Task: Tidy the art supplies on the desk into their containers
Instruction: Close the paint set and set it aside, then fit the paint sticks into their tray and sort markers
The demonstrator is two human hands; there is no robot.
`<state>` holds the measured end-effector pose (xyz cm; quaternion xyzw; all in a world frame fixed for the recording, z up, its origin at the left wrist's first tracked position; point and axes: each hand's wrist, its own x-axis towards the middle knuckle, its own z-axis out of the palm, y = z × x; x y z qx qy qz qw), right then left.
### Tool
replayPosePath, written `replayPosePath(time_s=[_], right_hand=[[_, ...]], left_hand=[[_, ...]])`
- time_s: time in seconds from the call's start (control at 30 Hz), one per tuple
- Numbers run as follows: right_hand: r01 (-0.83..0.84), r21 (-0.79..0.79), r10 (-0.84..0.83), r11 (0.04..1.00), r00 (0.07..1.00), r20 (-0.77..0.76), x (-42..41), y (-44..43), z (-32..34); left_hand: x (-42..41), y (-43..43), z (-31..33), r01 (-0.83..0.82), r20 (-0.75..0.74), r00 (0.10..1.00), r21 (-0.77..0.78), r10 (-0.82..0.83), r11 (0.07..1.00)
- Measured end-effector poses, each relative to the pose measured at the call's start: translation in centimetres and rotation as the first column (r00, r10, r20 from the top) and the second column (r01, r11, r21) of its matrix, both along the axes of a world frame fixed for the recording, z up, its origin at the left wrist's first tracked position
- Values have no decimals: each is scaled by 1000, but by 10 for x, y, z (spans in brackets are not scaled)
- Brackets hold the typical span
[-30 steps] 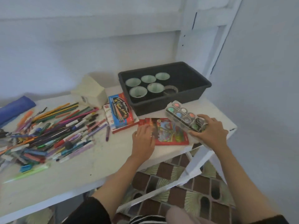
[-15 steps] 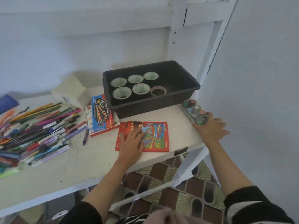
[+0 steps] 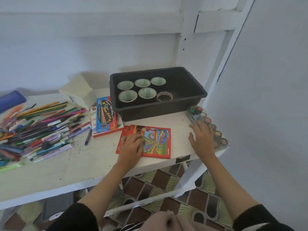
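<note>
Hands both down on the desk (image 3: 66,167), near its right end. Left hand (image 3: 131,145) lies palm-down on the red pencil box (image 3: 156,140), fingers close together and mostly straight over its left half. It looks like a press to pin the box or slide it; motion blur hides whether the thumb hooks an edge.

Right hand (image 3: 202,139) is flat with fingers spread apart and clamps nothing. Its fingertips (image 3: 194,126) reach the near long side of the paint palette (image 3: 218,134). The palette lies along the desk's right edge, just beside the black tub (image 3: 191,97). My guess is it sits there to keep the space in front of the tub free.

The tub holds pale tape rolls (image 3: 145,93) in its left half, so its right half would take flat boxes. The red box lies in front of the tub and apart from it, under the left fingers. A blue pencil box (image 3: 105,117) lies just left of the tub, and a loose pile of pens and pencils (image 3: 41,129) on the desk's left is unsorted. Most of the task is likely still to do.
</note>
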<state>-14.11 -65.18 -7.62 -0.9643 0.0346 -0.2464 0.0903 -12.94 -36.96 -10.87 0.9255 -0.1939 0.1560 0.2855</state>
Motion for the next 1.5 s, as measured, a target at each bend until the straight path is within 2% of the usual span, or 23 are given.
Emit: replayPosePath(time_s=[0.1,0.27,0.33,0.47,0.67,0.8,0.97,1.1,1.2,1.33,1.5], right_hand=[[-182,30,181,983,982,52,-3,23,-2],[-374,189,380,908,925,-1,8,91,0],[-483,208,494,850,870,3,13,134,0],[-696,243,711,676,702,31,18,231,2],[-815,246,840,524,542,7,6,360,-9],[-813,222,834,537,552,4,7,425,-20],[-769,158,784,620,616,-75,14,494,-25],[-691,67,693,720,710,-122,16,527,-27],[-670,21,666,742,733,-142,14,531,-34],[-618,92,624,781,772,-116,16,528,-37],[-583,103,592,806,796,-125,16,530,-39]], left_hand=[[-5,7,9,-60,44,997,-145,67,988],[-18,44,20,-219,46,971,-232,235,948],[-24,77,22,-290,60,947,-266,315,920],[-39,152,29,-444,72,874,-288,481,849],[-65,262,28,-654,44,724,-271,688,706],[-71,331,29,-738,-2,662,-179,750,651],[-60,413,36,-775,-161,614,64,773,629],[-43,456,37,-670,-138,702,204,698,714],[-30,471,35,-584,-128,770,255,625,771],[-21,478,29,-563,-33,812,222,583,796],[-18,483,29,-549,233,826,128,513,826]])
